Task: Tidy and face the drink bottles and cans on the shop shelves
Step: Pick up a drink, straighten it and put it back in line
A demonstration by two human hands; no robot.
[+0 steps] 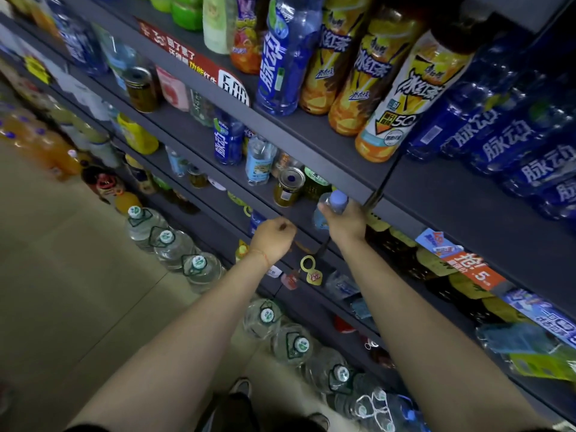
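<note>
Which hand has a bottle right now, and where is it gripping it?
The right hand grips a clear bottle at its neck, below the pale blue cap. The left hand is fisted, holding nothing visible.

Left hand (274, 241) fisted, right hand (344, 222) curled in a grip, both arms outstretched.

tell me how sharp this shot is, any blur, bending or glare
Head view: wide-angle bending tilts the shelves steeply; the orange drinks at far left are smeared and soft; the iced tea bottles up top read fairly crisp; small glare spots on the big water jugs on the floor; both hands stay legible, the right hand gripping a clear bottle, the left hand fisted.
</note>
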